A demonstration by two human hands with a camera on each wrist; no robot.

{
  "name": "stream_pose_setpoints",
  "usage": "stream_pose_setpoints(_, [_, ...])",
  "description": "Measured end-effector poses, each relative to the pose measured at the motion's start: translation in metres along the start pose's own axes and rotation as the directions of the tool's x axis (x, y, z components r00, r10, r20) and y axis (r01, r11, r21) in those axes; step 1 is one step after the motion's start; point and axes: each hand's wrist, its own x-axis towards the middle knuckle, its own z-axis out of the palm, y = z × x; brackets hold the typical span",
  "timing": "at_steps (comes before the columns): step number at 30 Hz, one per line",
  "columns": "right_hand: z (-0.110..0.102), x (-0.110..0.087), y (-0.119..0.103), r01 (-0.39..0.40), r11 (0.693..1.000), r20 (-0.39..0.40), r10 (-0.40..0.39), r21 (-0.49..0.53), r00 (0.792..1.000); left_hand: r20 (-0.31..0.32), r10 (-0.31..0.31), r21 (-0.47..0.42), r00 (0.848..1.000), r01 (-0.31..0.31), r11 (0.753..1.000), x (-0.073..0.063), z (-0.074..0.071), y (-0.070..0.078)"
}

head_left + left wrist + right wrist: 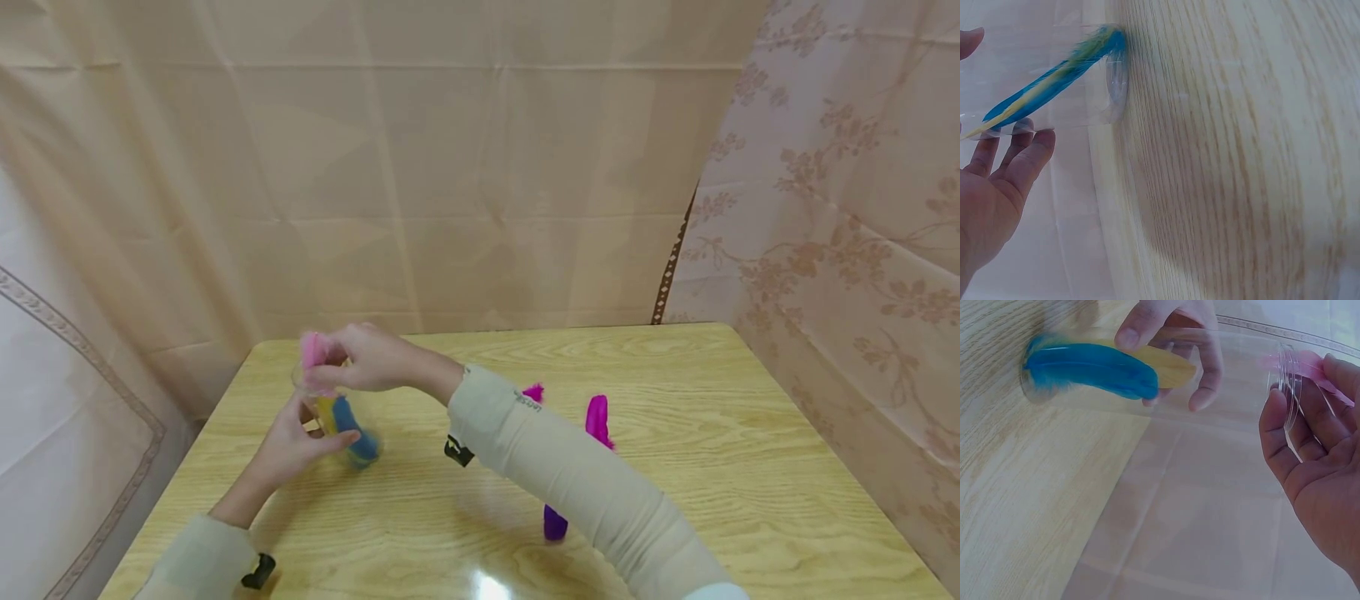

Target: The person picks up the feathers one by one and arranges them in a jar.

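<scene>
Jar (1235,375) at the desk's (675,517) left is being gripped by the left hand (288,446), the right hand (371,358) pinching a pink feather (312,350) at its mouth.

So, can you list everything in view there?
Jar: one, clear, in the left hand
Blue feather: one, blue, inside the jar
Yellow feather: one, yellow, inside the jar
Pink feather: one, pink, at the jar's mouth
Magenta feathers: two, magenta, on the table
Purple feather: one, purple, on the table
Table: one, pale wood, below
Hanging cloths: several, beige to pinkish-white, behind and beside the table
Wrist fittings: two, black, at the cuffs
Sleeves: two, beige, on the arms
Left hand: one, bare, around the jar
Right hand: one, bare, pinching the pink feather
</scene>
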Motion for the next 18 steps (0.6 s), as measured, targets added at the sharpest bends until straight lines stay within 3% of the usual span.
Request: stream_pose_setpoints(18, [0.005,-0.010,-0.010,-0.032,0.999,0.007,0.032,-0.023,0.999,-0.022,-0.025,0.008,0.999,0.025,1.000,-0.015,0.009,0.009])
